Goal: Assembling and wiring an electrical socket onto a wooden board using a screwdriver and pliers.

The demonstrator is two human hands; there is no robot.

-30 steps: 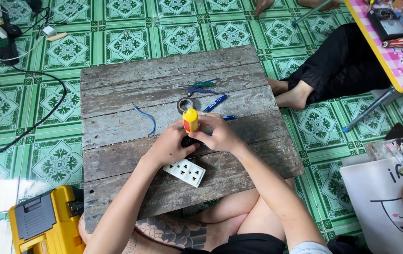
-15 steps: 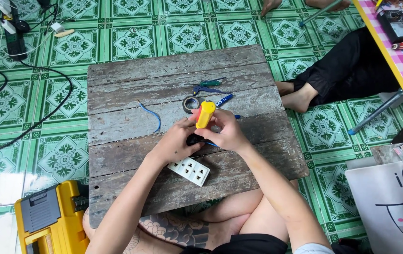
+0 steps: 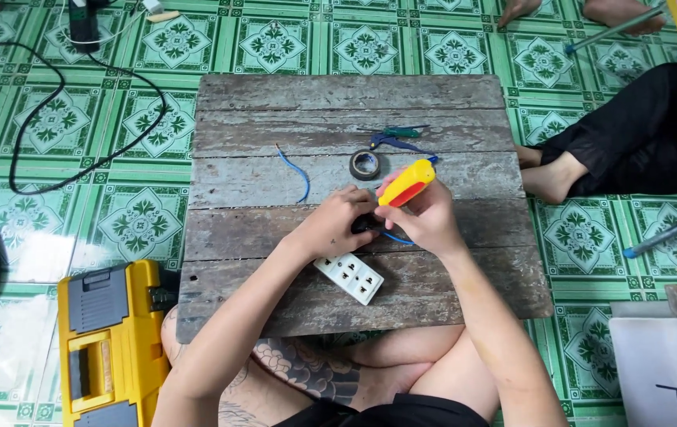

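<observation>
A yellow toolbox (image 3: 109, 344) lies on the green tiled floor (image 3: 141, 221) at eight o'clock from the wooden board (image 3: 346, 99); a black cable (image 3: 77, 170) loops across the tiles at ten o'clock. On the board, a short blue wire (image 3: 297, 170) curves at eleven o'clock from the hands; the left hand (image 3: 334, 225) is clenched around a small black part (image 3: 363, 224), pinning it to the wood. A white socket plate (image 3: 348, 278) lies just beside that hand, at six o'clock. A roll of dark tape (image 3: 365, 164) sits at twelve o'clock, with a green-handled tool (image 3: 397, 132) beyond it. The right hand (image 3: 425, 221) grips a yellow-and-red screwdriver (image 3: 406, 183), tilted, its tip hidden down by the black part. Another person's leg (image 3: 631, 146) rests on the floor at three o'clock.
</observation>
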